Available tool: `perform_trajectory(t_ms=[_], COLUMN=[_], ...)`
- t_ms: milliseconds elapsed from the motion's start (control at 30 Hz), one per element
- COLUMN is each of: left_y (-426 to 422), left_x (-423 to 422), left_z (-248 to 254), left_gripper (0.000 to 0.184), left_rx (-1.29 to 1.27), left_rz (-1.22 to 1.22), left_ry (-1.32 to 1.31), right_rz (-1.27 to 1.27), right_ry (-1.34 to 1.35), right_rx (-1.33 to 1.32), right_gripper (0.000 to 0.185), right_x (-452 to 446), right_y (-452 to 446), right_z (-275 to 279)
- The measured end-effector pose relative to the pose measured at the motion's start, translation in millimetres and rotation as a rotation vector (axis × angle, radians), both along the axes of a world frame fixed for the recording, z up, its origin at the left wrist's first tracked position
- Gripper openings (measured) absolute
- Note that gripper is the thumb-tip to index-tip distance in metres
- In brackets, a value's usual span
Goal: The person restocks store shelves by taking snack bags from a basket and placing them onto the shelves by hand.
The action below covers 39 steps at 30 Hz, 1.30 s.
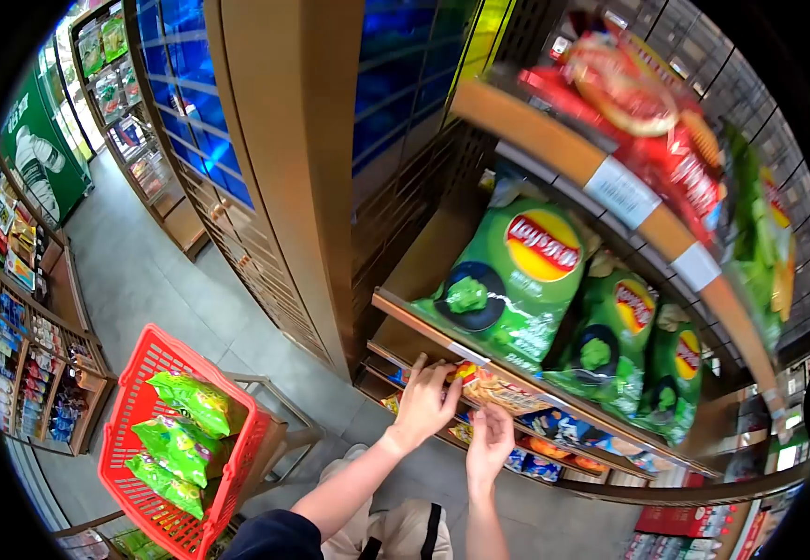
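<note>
My left hand point(423, 403) reaches to the shelf edge, its fingers bent against the left end of a yellow and red snack pack point(503, 390). Just to the right, my right hand point(490, 437) is raised below the same pack, its fingers curled together near the pack's lower edge; whether they grip it is hard to tell. Above both hands, a large green chip bag point(517, 271) stands on the shelf, with a second green bag point(610, 327) and a third green bag point(674, 373) to its right.
A red basket point(260, 425) with several green snack bags point(176, 448) rests on a stool point(283, 448) at the lower left. A shelf edge point(573, 168) with red bags point(638, 112) juts out at upper right. A brown pillar point(283, 140) rises left of the shelf.
</note>
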<state>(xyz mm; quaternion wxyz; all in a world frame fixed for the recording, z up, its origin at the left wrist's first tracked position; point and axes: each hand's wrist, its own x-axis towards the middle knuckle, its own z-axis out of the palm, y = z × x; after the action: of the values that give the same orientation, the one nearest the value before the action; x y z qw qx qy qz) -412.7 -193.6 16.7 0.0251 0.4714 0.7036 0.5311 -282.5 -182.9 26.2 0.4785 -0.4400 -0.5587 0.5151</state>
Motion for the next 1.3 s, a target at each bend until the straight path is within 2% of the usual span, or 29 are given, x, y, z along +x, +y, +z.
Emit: perform_trajectory(t_ms=[67,133,233,400,433,533,600,667,733,933,967,1067,1100,1200,1300], left_y=[-11.0,-25.2,-44.5,-78.0,-83.2,-101.2,-105.8,-120.6,-126.7,-156.9,-164.6,-192.9,-208.5,-245.8,-285.3], left_x=[7.1,12.0,25.6,48.9,50.9,74.1,89.1,104.6,121.6,153.7,157.1,150.2,146.0,135.7,117.0], left_z=[33.1,85.5,155.0,229.4,240.9,274.0,289.8,304.9,315.3,369.9,369.0,402.2,398.1,406.2,417.5], left_gripper=[0.018,0.014,0.011,0.007,0.008,0.013,0.013,0.011,0.013,0.013,0.012,0.021,0.030,0.033,0.033], left_rx=[-0.054,-0.067,-0.168,-0.226,-0.164,-0.160,-0.124,-0.267,-0.293,-0.396,-0.309,-0.341,-0.394,-0.340,-0.379], left_rz=[0.026,-0.013,-0.099,-0.182,-0.180,-0.244,-0.292,-0.352,-0.443,-0.504,-0.504,-0.567,-0.573,-0.520,-0.385], left_ry=[-0.001,0.023,-0.063,-0.303,-0.218,-0.311,-0.299,-0.399,-0.503,-0.457,-0.435,-0.501,-0.496,-0.570,-0.526], right_rz=[-0.013,-0.053,-0.015,0.089,0.098,0.102,0.066,0.029,0.006,-0.023,-0.027,-0.027,-0.031,0.044,0.200], right_ry=[-0.041,-0.232,-0.268,-0.370,-0.406,-0.339,-0.320,-0.326,-0.378,-0.257,-0.261,-0.228,-0.256,-0.301,-0.277], right_rx=[-0.035,0.051,0.053,0.054,0.057,0.048,0.025,0.020,-0.012,0.043,0.055,0.081,0.046,0.026,0.079], right_gripper=[0.020,0.017,0.015,0.015,0.016,0.019,0.020,0.021,0.022,0.019,0.019,0.018,0.018,0.019,0.020], right_x=[12.9,26.0,42.1,72.6,76.4,98.8,111.3,127.1,139.5,151.6,155.1,164.2,167.6,163.2,141.3], right_y=[-4.2,-6.8,-11.7,-29.8,-36.2,-54.6,-68.5,-85.1,-96.7,-119.6,-124.0,-139.6,-153.9,-174.7,-200.1], right_z=[35.1,69.5,138.8,244.3,263.8,301.0,320.3,334.3,343.4,385.5,395.5,406.0,413.0,408.4,404.6])
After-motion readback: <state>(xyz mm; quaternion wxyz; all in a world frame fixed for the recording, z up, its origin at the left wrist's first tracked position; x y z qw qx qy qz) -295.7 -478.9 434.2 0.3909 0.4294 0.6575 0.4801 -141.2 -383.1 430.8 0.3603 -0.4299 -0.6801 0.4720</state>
